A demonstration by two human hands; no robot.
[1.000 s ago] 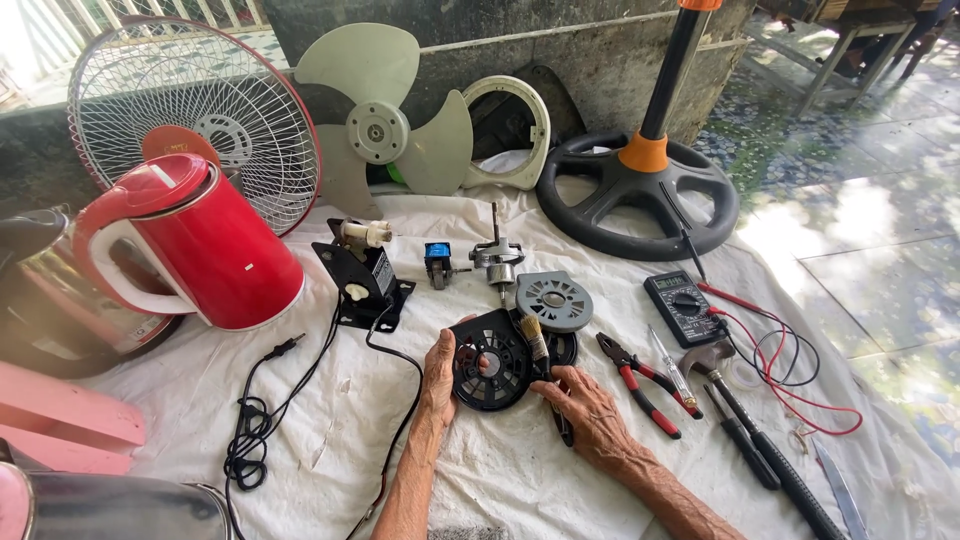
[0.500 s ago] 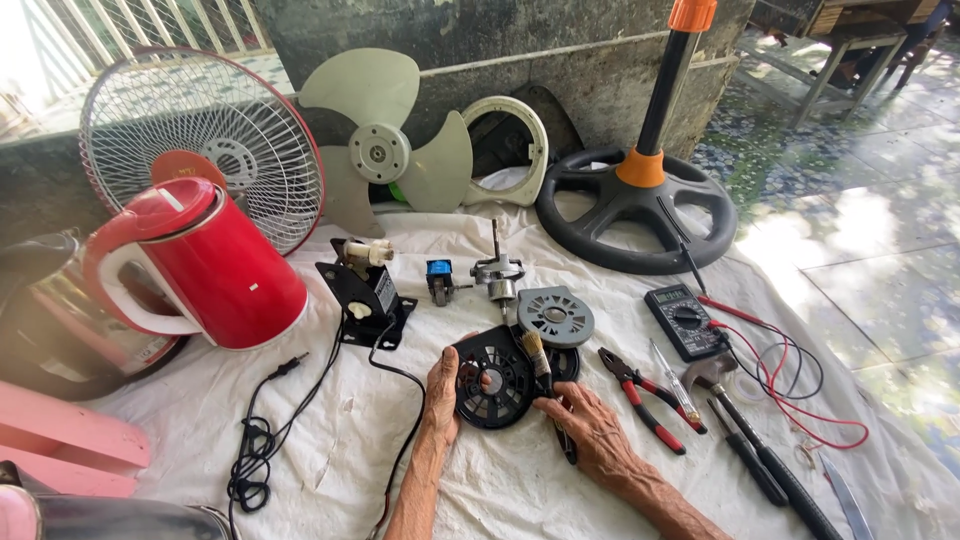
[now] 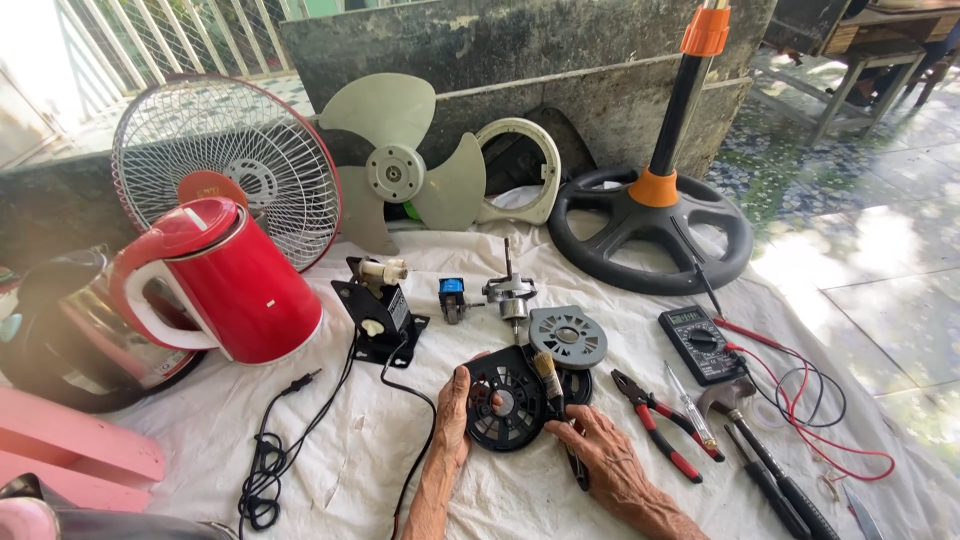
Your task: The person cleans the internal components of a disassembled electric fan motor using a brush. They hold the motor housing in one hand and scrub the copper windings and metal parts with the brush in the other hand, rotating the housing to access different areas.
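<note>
Head view: on a white cloth (image 3: pixel 400 460), the left hand (image 3: pixel 455 410) curls its fingers round the edge of a black round fan cover (image 3: pixel 505 405), steadying it. Just right of the cover, the right hand (image 3: pixel 600 450) grips a paintbrush (image 3: pixel 550 385), bristles resting on it. Red-handled pliers (image 3: pixel 655 425) lie further right; a red kettle (image 3: pixel 225 280) stands well left.

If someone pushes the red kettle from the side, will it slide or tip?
The red kettle looks tall with a broad base, so it would probably slide rather than tip. The wrinkled white cloth under it may bunch and drag. Its smooth body seems slippery; the handle likely grips better.
</note>
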